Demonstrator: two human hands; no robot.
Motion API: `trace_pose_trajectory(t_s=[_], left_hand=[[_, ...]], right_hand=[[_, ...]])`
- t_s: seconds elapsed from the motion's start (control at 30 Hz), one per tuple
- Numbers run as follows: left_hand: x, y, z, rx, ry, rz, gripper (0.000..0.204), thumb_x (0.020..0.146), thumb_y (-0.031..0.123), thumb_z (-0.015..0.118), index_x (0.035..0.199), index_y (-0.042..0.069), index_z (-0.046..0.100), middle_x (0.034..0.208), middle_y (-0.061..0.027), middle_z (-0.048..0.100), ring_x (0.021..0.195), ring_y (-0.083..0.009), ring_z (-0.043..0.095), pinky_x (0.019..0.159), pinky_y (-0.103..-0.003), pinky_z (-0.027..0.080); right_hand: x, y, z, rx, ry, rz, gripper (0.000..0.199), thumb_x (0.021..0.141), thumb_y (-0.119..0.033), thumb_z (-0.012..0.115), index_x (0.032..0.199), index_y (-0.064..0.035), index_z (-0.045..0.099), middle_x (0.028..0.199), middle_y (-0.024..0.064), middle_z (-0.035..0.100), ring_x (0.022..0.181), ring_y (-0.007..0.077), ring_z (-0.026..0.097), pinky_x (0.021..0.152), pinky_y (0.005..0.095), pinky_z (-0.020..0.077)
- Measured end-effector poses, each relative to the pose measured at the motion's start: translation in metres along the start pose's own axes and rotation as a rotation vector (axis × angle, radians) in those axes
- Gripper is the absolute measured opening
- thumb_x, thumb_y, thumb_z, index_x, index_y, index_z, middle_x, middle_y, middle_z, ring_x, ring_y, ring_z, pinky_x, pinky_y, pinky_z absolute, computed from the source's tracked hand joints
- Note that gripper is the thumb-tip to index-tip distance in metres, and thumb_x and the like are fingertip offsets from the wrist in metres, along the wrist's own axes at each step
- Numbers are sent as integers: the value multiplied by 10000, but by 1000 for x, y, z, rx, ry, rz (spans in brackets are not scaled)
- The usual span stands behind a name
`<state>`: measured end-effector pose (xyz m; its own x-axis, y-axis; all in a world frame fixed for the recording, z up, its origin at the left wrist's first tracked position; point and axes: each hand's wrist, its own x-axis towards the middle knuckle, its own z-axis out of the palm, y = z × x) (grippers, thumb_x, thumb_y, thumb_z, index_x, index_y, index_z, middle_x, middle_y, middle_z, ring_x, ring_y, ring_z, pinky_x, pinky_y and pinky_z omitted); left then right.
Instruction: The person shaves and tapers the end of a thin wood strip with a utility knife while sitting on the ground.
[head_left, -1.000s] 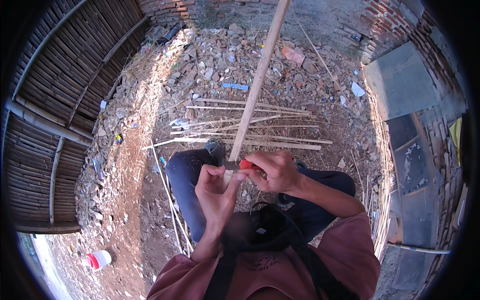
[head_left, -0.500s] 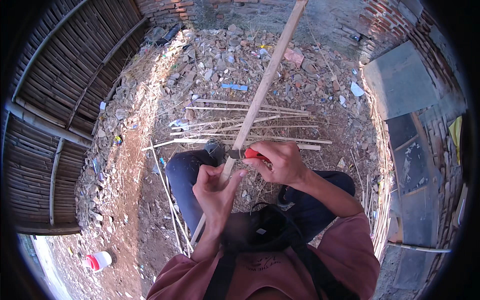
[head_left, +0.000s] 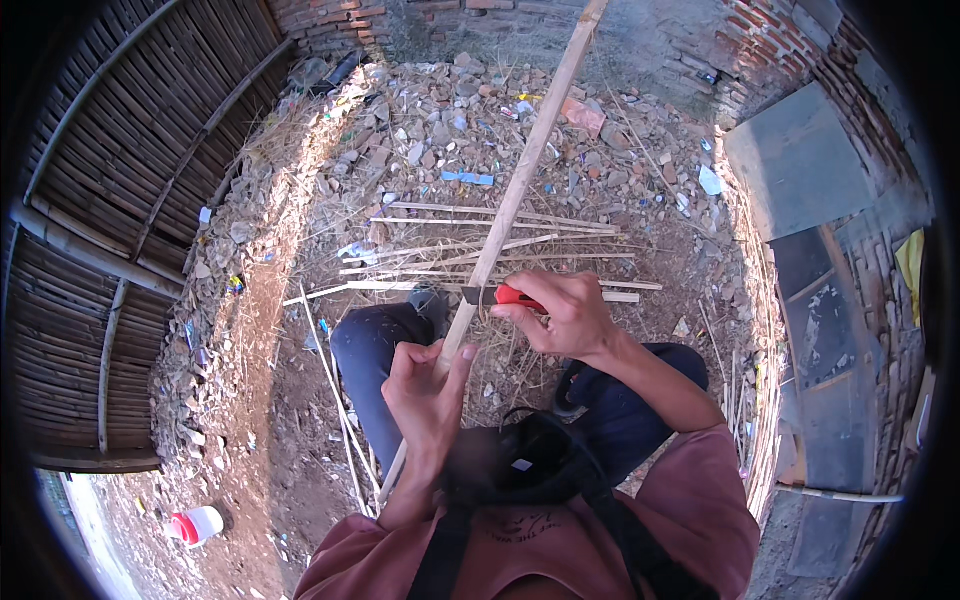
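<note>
A long pale strip of wood or bamboo (head_left: 522,185) slants from beside my left forearm up to the far wall. My left hand (head_left: 422,395) is closed around its lower part, the thumb lying along one side. A knife with a red handle (head_left: 522,298) sits in my right hand (head_left: 570,315), fingers wrapped round it. The knife's dark, broad blade (head_left: 474,295) lies across the strip, a short way beyond my left thumb. I cannot tell how deep its edge goes into the strip.
Several thin pale strips (head_left: 440,271) lie on the ground beyond my knees, others by my left leg. Rubble (head_left: 420,130) covers the far ground up to a brick wall. A slatted bamboo wall (head_left: 120,200) stands left, panels (head_left: 800,160) lean right, and a red-and-white container (head_left: 195,525) sits lower left.
The knife and my right hand have moved slightly farther up the strip. The strip's far end has swung a little left, and my left thumb has shifted slightly left.
</note>
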<state>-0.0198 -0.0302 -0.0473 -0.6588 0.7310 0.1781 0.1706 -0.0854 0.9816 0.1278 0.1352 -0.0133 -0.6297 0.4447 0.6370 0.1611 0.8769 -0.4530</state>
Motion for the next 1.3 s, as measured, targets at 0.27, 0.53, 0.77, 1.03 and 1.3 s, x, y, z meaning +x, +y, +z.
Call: trace_pose_trajectory(t_s=[0.27, 0.53, 0.77, 1.03, 1.3], left_hand=[[-17, -2, -7, 27, 17, -65, 285, 922, 13, 822, 902, 26, 538, 926, -102, 758, 809, -37, 621, 709, -212, 495], [-34, -15, -26, 155, -6, -42, 278, 897, 63, 854, 889, -1, 583, 802, -75, 720, 720, -46, 610, 637, -228, 484], [-44, -25, -41, 204, -2, 11, 292, 870, 129, 885, 884, -25, 636, 675, -46, 667, 630, -55, 590, 558, -241, 459], [-48, -20, -43, 231, -22, -16, 283, 872, 130, 879, 907, -31, 649, 675, -43, 660, 619, -60, 585, 551, -246, 454], [-49, -28, -48, 202, -38, -7, 292, 876, 132, 875, 941, -26, 638, 695, -63, 679, 637, -68, 606, 562, -248, 471]], right_hand=[[19, 27, -29, -23, 153, 129, 205, 969, -197, 754, 1022, -4, 707, 774, 124, 731, 621, 235, 713, 568, 337, 524], [30, 69, -61, -42, 292, 212, 229, 1007, -237, 721, 1031, -10, 719, 708, 98, 686, 559, 162, 616, 539, 315, 455], [37, 89, -77, -63, 340, 319, 228, 1013, -214, 710, 1008, 14, 711, 680, 83, 654, 579, 109, 557, 550, 289, 417], [36, 103, -75, -90, 366, 350, 238, 1024, -220, 702, 1020, 18, 718, 692, 44, 654, 609, 77, 560, 555, 275, 397], [33, 113, -91, 858, 107, 619, 405, 1138, -423, 465, 1047, -50, 593, 627, -75, 334, 479, 12, 262, 434, 208, 214]])
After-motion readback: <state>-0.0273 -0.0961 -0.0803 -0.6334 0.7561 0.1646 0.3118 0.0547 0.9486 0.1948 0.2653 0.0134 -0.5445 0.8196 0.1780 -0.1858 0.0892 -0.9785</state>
